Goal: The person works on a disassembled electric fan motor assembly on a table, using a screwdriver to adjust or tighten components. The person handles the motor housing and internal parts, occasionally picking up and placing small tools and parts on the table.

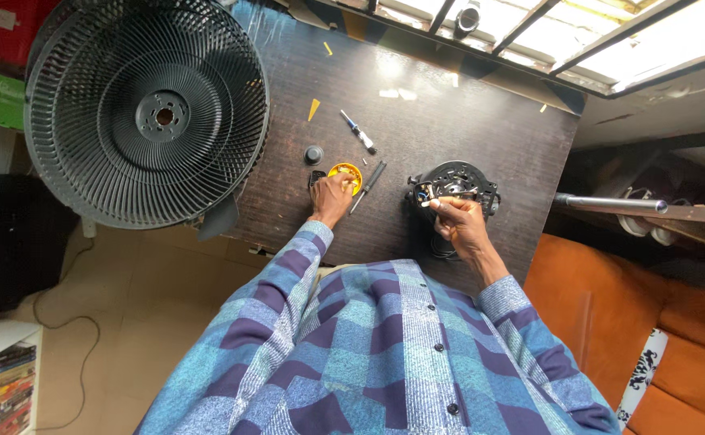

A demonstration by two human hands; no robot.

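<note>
Left hand (332, 197) curled, fingertips on a small yellow round container (345, 175) at mid-desk (417, 121). Right hand (456, 221) pinches a thin pale stick-like piece over the black motor housing (452, 184) just right of it. Screwdriver (369, 185) lies between; black fan grille (147, 109) overhangs the desk's left edge.

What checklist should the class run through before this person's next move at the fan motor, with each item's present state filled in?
1. Right hand has a grip on a thin pale tool at the black fan motor housing: ok.
2. Left hand rests at the yellow round part: ok.
3. Black-handled screwdriver lies within reach beside the left hand: ok.
4. Small screwdriver and black knob lie on the dark table, away from the edge: ok.
5. Fan grille sits fully on the table: not ok, it overhangs the left edge.
6. Motor disconnected from power: cannot tell.
</note>
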